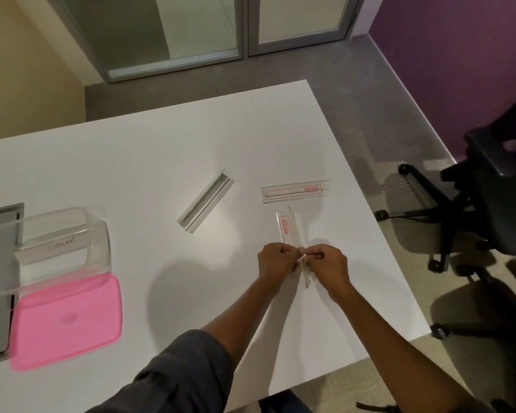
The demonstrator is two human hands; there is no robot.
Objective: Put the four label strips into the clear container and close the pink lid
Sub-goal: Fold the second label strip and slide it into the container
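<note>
Low in the centre-right of the frame, the left hand (276,262) and the right hand (328,263) are meeting over the white table (131,174), both pinching the near end of a clear plastic label strip with red print (289,231). It is lying lengthwise away from the person, probably so both hands can steady it for lifting.

Two more strips are waiting on the table: a clear red-printed one (295,190) just above the hands and a grey-edged one (206,205) lying diagonally at centre.

At the left edge, the clear rectangular container (97,234) is standing open, one strip marked with handwriting (52,248) already lying inside. The flat pink lid (66,320) is resting just below it, apparently left within reach for closing.
</note>
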